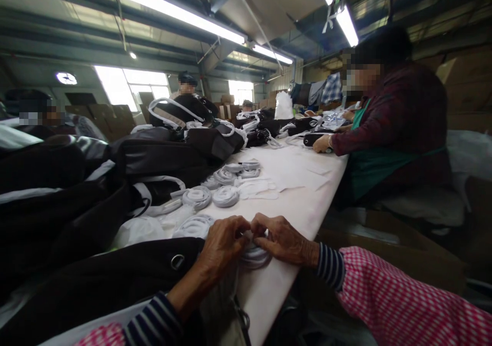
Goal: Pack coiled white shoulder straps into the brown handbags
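Near the front of the white table (292, 202), a coiled white cord (255, 258) lies under both my hands. My left hand (227, 238) is closed at the coil's upper left, fingertips pinched on it. From the right my right hand (277, 237) meets it, thumb and forefinger pinched on the coil's top. The fingertips of both hands almost touch, and what is between them is partly hidden. More coils (226, 196) lie farther up the table, and another coil (194, 226) is just behind my left hand. A black bag with a metal ring (154, 264) lies left of my left forearm.
Black and grey bags (161, 156) are piled along the left side. Flat white pieces (258, 188) lie mid-table. A person in a green apron (395, 115) works at the right edge, hands on a black item. Cardboard boxes (384, 248) stand below the table at right.
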Available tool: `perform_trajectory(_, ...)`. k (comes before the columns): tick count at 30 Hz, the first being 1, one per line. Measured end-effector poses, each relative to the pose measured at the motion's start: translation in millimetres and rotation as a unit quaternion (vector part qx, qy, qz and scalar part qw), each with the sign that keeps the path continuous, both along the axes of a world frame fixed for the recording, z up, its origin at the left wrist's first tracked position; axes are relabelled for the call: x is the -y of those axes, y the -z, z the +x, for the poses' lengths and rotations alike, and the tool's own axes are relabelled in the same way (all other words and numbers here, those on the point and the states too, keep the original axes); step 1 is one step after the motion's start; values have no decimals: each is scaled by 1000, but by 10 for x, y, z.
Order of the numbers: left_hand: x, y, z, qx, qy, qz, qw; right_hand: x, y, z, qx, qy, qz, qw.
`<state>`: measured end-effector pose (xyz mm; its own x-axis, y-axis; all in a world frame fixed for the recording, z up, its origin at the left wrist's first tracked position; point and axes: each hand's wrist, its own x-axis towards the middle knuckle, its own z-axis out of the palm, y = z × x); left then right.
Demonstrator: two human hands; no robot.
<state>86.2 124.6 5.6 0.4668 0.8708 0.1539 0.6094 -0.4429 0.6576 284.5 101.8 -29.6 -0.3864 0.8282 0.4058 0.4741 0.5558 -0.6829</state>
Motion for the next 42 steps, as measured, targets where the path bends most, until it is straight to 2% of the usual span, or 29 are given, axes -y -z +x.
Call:
perform_trajectory(5, -19, -67, -23, -3, 2, -36, 999, -7, -4, -20, -23, 7, -20, 1000)
perform_trajectory(9, 38, -44, -77, 12, 9, -56, 998, 1, -13, -4, -12, -9, -17, 1000)
perform_trajectory(14, 73, 13, -114, -36, 14, 2, 999, -40, -127, 13, 41, -39, -6, 998)
perform_trajectory(16, 70, 12, -110, -56, 15, 1, 998, -87, -195, 15, 72, -43, -17, 996)
perform_trajectory(24, 48, -34, -94, -63, 22, -18, 998, -344, -399, -31, 137, -72, -148, 977)
perform_trajectory(29, 43, -35, -85, -81, 22, -3, 997, -481, -622, -186, 240, -90, -248, 934)
perform_trajectory(32, 36, -66, -103, -61, 29, -34, 997, -557, -717, -275, 278, -104, -287, 911)
perform_trajectory(34, 24, -81, -127, -35, 45, -65, 996, -581, -732, -303, 283, -102, -296, 906)
perform_trajectory(36, 4, -86, -152, -17, 69, -81, 994, -576, -713, -303, 287, -93, -290, 908)
perform_trajectory(38, -23, -85, -167, -25, 82, -77, 993, -549, -668, -286, 303, -76, -247, 917)
perform_trajectory(42, -72, -103, -132, -96, 80, -51, 991, -463, -544, -255, 360, -23, -66, 930)
